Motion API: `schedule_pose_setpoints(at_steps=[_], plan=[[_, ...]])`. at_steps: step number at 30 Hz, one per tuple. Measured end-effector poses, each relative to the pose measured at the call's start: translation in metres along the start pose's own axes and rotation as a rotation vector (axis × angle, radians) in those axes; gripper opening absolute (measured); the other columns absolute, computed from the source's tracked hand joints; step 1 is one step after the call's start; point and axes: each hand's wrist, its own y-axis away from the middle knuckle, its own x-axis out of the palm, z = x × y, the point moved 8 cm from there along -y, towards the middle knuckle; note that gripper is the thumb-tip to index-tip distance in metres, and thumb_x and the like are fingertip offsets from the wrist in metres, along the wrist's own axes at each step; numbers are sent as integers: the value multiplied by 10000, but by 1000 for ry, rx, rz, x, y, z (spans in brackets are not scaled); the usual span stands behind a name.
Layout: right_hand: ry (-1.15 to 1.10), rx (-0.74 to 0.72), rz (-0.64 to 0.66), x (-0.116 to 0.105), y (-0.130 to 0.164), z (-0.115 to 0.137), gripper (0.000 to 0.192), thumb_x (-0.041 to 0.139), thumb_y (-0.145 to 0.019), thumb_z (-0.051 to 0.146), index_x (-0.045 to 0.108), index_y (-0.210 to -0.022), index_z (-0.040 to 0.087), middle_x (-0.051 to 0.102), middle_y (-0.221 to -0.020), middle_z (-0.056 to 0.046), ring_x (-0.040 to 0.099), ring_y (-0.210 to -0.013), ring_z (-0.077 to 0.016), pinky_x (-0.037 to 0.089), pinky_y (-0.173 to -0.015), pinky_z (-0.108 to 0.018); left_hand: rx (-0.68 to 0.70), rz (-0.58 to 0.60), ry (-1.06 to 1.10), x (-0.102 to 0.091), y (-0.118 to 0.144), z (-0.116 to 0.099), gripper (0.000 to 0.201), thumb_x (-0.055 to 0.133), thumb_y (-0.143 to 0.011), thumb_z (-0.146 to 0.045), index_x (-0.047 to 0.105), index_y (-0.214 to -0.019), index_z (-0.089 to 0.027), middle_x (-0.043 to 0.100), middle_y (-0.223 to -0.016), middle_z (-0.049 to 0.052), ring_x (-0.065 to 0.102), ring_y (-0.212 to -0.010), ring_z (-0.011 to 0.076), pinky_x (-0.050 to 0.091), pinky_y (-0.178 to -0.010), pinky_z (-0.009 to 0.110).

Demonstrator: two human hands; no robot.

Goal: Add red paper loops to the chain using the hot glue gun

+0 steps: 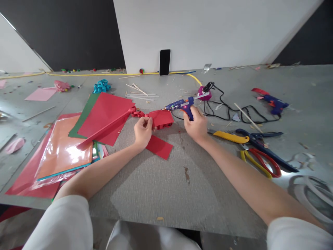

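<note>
My right hand (196, 124) is closed around the handle of a blue glue gun (180, 105), whose nozzle points left and whose small red light glows. Its tip is at the upper edge of a red paper piece (160, 118); whether it touches I cannot tell. My left hand (143, 132) pinches that piece at its left end. Curled red paper (166, 125) shows under the piece, and a twisted red paper strip (137, 112) runs left from my fingers. Below my left hand lies a flat red paper rectangle (162, 147).
Red sheets (106, 113) and a plastic-wrapped orange pack (68, 142) lie left. A phone (164, 62) leans on the wall. At right are a second glue gun (275, 104), a yellow-handled cutter (231, 136), scissors (262, 161), a purple socket (204, 93) and black cables.
</note>
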Motion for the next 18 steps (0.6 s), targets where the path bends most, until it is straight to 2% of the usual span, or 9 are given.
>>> schedule_pose_setpoints(at_steps=[12,18], plan=[[15,52,24,0,-3,-9,273,510,-1012,350,666,-1135,164,719,-935,-147,711,-872,-304,543,-797,-417,52,-30,34,-3,-2,0,361,693,-939,-521,585,-829,-194,621,-624,-25,611,-516,108,501,-544,233],[10,69,27,-1,-4,-12,260,513,-1007,347,663,-1131,175,737,-956,-154,719,-897,-314,544,-803,-422,36,-50,23,-5,-3,2,352,698,-945,-509,590,-836,-192,615,-629,-25,598,-517,98,472,-541,220]])
